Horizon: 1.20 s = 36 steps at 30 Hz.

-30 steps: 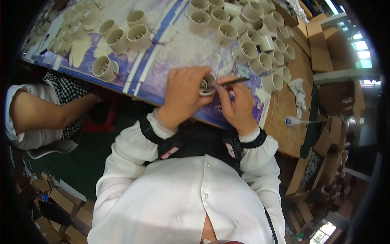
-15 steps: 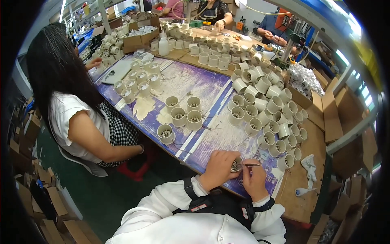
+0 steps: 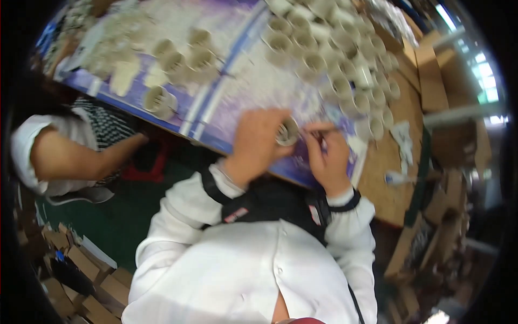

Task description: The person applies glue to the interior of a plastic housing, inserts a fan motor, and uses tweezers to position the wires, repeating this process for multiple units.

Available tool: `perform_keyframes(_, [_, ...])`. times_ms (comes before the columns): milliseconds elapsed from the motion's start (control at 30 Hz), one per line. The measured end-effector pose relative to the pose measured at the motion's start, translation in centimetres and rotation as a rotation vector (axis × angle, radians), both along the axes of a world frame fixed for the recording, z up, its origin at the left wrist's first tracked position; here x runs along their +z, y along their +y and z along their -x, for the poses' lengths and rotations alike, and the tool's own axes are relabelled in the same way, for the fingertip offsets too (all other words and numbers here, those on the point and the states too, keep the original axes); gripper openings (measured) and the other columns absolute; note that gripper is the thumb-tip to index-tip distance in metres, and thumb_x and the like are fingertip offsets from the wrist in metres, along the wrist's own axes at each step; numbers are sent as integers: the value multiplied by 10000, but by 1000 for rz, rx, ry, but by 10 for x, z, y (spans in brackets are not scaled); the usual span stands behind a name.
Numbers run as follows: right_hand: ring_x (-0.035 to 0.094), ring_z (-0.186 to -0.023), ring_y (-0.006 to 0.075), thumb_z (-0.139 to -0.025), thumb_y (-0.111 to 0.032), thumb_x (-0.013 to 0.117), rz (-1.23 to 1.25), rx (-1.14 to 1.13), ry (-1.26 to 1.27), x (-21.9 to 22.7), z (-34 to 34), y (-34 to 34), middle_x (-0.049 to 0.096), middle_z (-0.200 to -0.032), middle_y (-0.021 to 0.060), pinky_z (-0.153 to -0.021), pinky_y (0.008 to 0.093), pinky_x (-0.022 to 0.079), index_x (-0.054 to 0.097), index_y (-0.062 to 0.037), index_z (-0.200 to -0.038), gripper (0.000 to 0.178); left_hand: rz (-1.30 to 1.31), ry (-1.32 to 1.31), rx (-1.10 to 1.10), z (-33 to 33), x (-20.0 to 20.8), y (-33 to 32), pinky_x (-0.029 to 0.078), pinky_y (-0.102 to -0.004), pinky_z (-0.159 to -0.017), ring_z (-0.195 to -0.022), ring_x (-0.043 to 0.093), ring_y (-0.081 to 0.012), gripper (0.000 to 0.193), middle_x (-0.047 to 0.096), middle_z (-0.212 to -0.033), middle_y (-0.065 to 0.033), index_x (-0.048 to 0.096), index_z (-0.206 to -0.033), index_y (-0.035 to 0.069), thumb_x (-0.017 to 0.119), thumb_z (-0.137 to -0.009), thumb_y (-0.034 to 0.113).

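Note:
My left hand (image 3: pixel 258 141) is wrapped round a cream cylindrical cup (image 3: pixel 288 132), its open mouth tipped up toward me; small parts inside are blurred. Close to the cup's right rim is my right hand (image 3: pixel 329 154), with thumb and forefinger pinched together. Whatever thin thing lies in that pinch is smeared by motion. Both hands are over the near edge of the purple worn tabletop (image 3: pixel 245 81). Beyond them lies a crowd of similar cream cups (image 3: pixel 310 63), and one cup (image 3: pixel 160 101) stands alone to the left.
A seated person's arm (image 3: pixel 81 156) is at the left, by a red stool (image 3: pixel 145 167). Several more cups (image 3: pixel 172 63) stand at the far left. On the brown board to the right lie a white cloth (image 3: pixel 402 141) and a small white item (image 3: pixel 395 177). Cardboard boxes (image 3: pixel 94 259) fill the lower left.
The view has tilted down and is blurred, so the table sits higher and the people across it are out of sight. My hands keep their hold at the cup.

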State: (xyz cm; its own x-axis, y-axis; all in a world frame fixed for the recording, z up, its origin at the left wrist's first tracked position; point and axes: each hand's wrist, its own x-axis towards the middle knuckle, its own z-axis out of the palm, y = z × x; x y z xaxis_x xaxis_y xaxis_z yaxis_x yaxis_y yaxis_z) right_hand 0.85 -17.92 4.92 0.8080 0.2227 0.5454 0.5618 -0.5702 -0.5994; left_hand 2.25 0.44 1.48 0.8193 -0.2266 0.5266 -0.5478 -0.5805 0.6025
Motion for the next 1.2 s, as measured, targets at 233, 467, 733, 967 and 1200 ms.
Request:
perform_keyframes(233, [548, -688, 129, -914, -41, 701, -48, 34, 70, -5, -4, -3, 678, -925, 55, -598, 256, 419, 700, -35, -1005, 92, -10, -12, -4, -5, -9, -6, 423, -415, -877, -986, 643, -276, 612, 690, -1044, -48, 622, -1203, 113, 875, -650, 186])
perform_keyframes(467, [517, -673, 106, -921, -48, 700, -57, 52, 77, -5, 2, -6, 674, -946, 42, -575, 239, 389, 700, -42, -1022, 101, -15, -9, -4, 2, -7, -8, 411, -406, -890, -991, 642, -261, 612, 689, -1046, -33, 621, -1204, 118, 874, -651, 187])
perform_keyframes(733, [517, -673, 109, -920, -48, 699, -23, 45, 65, -5, -1, -4, 673, -946, 43, -580, 243, 394, 698, -43, -1020, 100, 0, -22, -7, 0, -7, -7, 392, -407, -880, -990, 623, -253, 656, 660, -1050, -33, 599, -1196, 125, 888, -611, 192])
perform_keyframes(967, [521, -682, 115, -921, -47, 696, -23, 44, 48, -5, -2, -4, 675, -948, 47, -581, 248, 397, 697, -45, -1011, 90, -4, -10, 4, -2, -6, -7, 406, -403, -889, -979, 639, -253, 598, 685, -1027, -31, 623, -1201, 119, 867, -660, 193])
perform_keyframes(1200, [528, -684, 118, -923, -50, 695, -11, 42, 25, -6, -1, -3, 675, -946, 45, -584, 248, 401, 695, -44, -1014, 91, -4, -15, 2, -1, -6, -7, 396, -401, -879, -979, 627, -249, 624, 668, -1036, -33, 611, -1191, 123, 878, -631, 189])
